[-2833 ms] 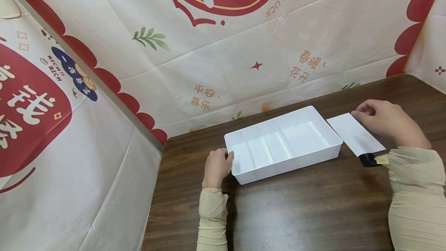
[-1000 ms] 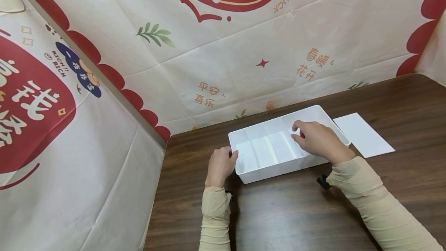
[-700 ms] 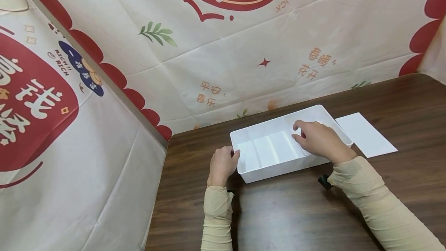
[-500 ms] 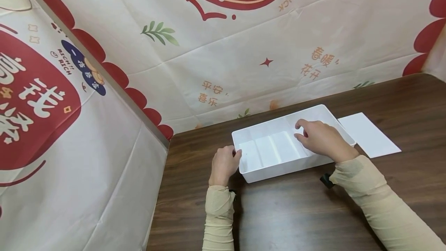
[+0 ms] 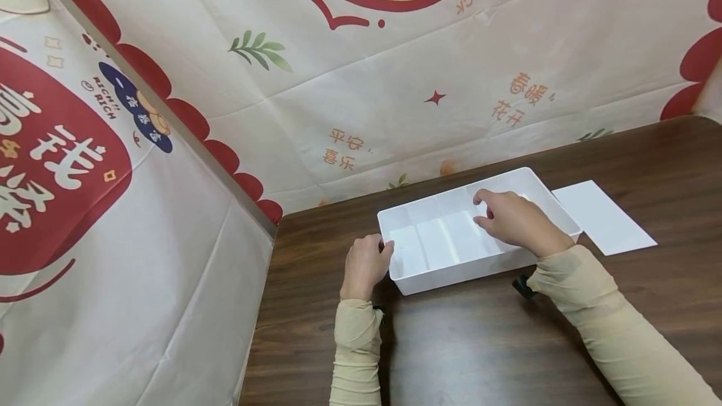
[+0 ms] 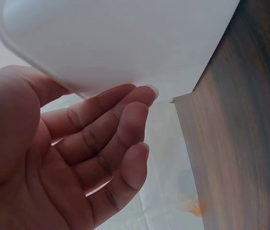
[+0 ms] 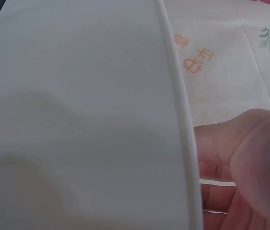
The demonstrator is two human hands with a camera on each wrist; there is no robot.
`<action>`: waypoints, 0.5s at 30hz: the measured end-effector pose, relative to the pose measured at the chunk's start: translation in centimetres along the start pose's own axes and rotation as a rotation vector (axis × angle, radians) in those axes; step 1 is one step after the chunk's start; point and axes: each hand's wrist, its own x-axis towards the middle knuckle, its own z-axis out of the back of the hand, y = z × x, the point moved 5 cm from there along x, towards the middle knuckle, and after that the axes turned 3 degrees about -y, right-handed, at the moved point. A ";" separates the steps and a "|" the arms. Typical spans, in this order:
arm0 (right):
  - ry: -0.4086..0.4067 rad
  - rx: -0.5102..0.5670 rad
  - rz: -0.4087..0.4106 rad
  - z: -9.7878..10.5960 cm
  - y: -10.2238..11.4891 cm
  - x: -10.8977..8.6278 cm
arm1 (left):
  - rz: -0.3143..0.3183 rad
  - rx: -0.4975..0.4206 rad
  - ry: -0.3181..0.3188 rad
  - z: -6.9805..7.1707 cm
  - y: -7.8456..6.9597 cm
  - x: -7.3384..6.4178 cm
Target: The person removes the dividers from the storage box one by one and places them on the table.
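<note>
A long white plastic tray (image 5: 434, 277), with low ridges across its inside, lies on the table. My left hand (image 5: 365, 263) grips its left end wall, thumb over the rim and the other fingers outside. Close up in the left wrist view, those fingers (image 6: 134, 122) are bent beside the outer wall. Over the right half of the tray is my right hand (image 5: 516, 221), its thumb and index finger curved with a gap between their tips. Nothing shows in that gap. The tray wall (image 7: 92, 96) hides most of its fingers in the right wrist view.
A flat white rectangular card (image 5: 606, 218) lies at the right end of the tray. Behind the brown wooden table (image 5: 468, 349) hangs a printed cloth (image 5: 350, 86), and a second printed cloth panel (image 5: 186, 306) borders the left side.
My right hand has left the white card's edge and come left over the tray, where it has stayed for the last second. My left hand keeps its hold. The head view has shifted slightly.
</note>
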 end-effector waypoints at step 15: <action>0.022 0.036 -0.002 -0.4 0.5 -0.3 | 0.011 0.021 -0.001 0.0 -0.1 0.0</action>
